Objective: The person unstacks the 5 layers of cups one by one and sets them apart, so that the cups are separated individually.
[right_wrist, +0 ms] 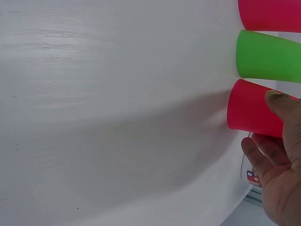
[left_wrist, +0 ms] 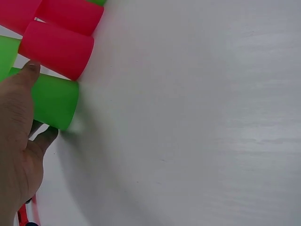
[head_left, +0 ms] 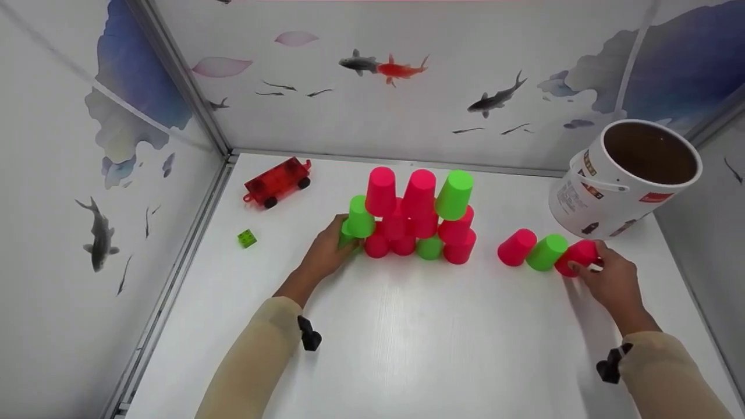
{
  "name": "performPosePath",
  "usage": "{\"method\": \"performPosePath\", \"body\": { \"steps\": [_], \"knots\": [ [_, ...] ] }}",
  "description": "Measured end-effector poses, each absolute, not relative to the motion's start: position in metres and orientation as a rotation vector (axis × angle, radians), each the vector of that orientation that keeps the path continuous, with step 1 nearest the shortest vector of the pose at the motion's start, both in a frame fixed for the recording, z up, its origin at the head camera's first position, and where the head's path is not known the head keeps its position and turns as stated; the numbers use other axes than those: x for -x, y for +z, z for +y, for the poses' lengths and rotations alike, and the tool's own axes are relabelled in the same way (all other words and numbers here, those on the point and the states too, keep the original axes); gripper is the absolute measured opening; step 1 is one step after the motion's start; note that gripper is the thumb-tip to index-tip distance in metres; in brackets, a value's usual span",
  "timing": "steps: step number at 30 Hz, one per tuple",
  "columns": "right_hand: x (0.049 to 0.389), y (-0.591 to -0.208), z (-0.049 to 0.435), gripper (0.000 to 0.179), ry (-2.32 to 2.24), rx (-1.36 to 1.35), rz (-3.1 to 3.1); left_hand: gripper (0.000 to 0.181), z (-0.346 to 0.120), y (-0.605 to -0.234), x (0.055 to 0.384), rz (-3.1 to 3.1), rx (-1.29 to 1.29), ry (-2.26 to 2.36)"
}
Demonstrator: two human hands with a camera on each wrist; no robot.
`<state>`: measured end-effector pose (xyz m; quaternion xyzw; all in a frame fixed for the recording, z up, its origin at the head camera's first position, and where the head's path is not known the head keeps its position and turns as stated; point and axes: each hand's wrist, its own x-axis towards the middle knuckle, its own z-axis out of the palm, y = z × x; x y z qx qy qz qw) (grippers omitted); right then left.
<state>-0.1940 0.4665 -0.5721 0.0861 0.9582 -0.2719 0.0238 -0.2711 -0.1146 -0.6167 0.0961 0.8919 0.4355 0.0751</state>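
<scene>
Cup stack (head_left: 419,203): mid-table (head_left: 407,349), the clock's hub in the head view.
Left hand (head_left: 326,250): 8 o'clock, clamped round a bottom-row green cup (left_wrist: 54,101); light pressure should spare the cups above.
Right hand (head_left: 614,279): 4 o'clock, pinching the end pink cup (right_wrist: 254,108); steady, upright handling looks safest beside its green neighbour (head_left: 547,252).
Obstacle: white bucket (head_left: 617,203), 3 o'clock, crowding the right hand.
Well apart: toy car (head_left: 276,181), between 9 and 10; green block (head_left: 247,238), 9 o'clock.

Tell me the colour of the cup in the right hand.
Pinkish red; the cup shows best in the right wrist view.
</scene>
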Motion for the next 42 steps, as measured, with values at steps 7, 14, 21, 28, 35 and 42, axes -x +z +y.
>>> {"method": "performPosePath", "body": {
  "steps": [7,14,21,28,35,42],
  "knots": [
    [0.192,-0.574,0.466,0.074,-0.843,-0.259,2.985,0.067,-0.114,-0.615,0.271,2.681,-0.292,1.243],
    [0.192,-0.574,0.464,0.071,-0.866,-0.219,3.002,0.064,-0.115,-0.614,0.270,2.670,-0.276,1.229],
    [0.191,-0.569,0.465,0.088,-0.871,-0.313,2.937,0.062,-0.115,-0.616,0.270,2.665,-0.309,1.220],
    [0.199,-0.542,0.451,0.084,-0.882,-0.252,3.052,0.064,-0.116,-0.615,0.271,2.668,-0.312,1.210],
    [0.215,-0.497,0.396,0.071,-1.012,0.036,3.212,0.063,-0.115,-0.614,0.271,2.653,-0.291,1.211],
    [0.231,-0.471,0.324,0.063,-1.104,0.347,3.162,0.062,-0.113,-0.616,0.271,2.654,-0.300,1.205]
  ]
}}
